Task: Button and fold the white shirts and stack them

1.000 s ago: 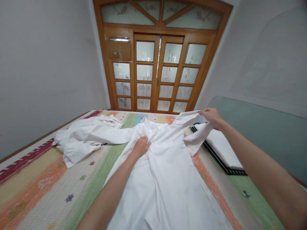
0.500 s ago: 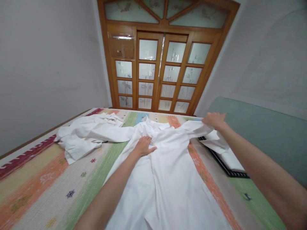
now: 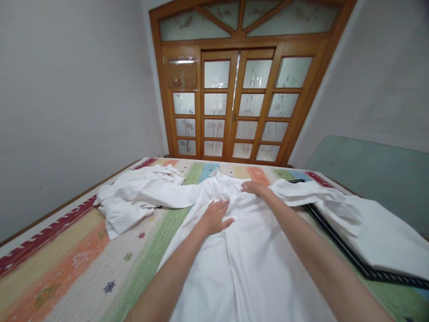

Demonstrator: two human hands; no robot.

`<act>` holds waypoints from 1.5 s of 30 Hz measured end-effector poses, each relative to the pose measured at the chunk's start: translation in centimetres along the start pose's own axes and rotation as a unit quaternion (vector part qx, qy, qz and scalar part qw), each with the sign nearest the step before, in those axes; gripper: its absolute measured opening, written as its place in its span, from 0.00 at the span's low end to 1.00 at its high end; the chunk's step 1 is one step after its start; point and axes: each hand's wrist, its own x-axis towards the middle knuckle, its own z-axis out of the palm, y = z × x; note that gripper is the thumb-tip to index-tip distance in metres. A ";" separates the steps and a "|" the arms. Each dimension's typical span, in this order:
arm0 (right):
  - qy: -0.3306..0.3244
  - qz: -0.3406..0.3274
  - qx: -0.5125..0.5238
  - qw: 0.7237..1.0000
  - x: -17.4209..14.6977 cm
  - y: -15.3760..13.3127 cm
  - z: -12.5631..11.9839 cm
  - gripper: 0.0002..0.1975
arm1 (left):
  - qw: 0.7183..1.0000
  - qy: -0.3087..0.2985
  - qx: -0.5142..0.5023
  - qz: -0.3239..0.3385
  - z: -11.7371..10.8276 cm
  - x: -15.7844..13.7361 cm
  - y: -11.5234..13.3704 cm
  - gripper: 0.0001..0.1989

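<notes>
A long-sleeved white shirt [image 3: 268, 237] lies spread out, its collar at the far end and its body reaching toward me. My left hand [image 3: 214, 217] rests flat on the upper chest, fingers apart and thumb out to the side. Just beside the collar, my right hand [image 3: 256, 188] lies on the shirt's right shoulder with its fingers pointing left; it appears open against the cloth. One sleeve stretches left from the shoulder, and the other sleeve [image 3: 301, 192] extends right over a black-edged flat item [image 3: 348, 257].
Crumpled white cloth [image 3: 124, 201] lies at the left end of the left sleeve. A striped, patterned cover [image 3: 83, 264] is under everything. A pale green board [image 3: 372, 161] stands at the right, and wooden glass-paned doors [image 3: 231, 103] are beyond the far edge.
My right hand has let go of the right sleeve and moved left to the shoulder near the collar. The sleeve now lies stretched to the right. My left hand stays on the chest.
</notes>
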 end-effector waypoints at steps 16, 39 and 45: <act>-0.003 0.111 0.002 0.994 1.1 0.0 4.4 0.27 | 0.998 -0.038 0.041 0.001 0.2 -0.1 0.1 0.30; 0.122 -0.132 0.003 0.984 1.0 0.4 6.1 0.25 | 0.931 -0.050 0.026 -0.360 -2.8 17.4 -7.1 0.18; 0.154 -0.126 -0.007 0.980 1.4 0.7 6.9 0.23 | 0.933 0.007 0.086 -0.350 -1.1 15.7 -7.4 0.17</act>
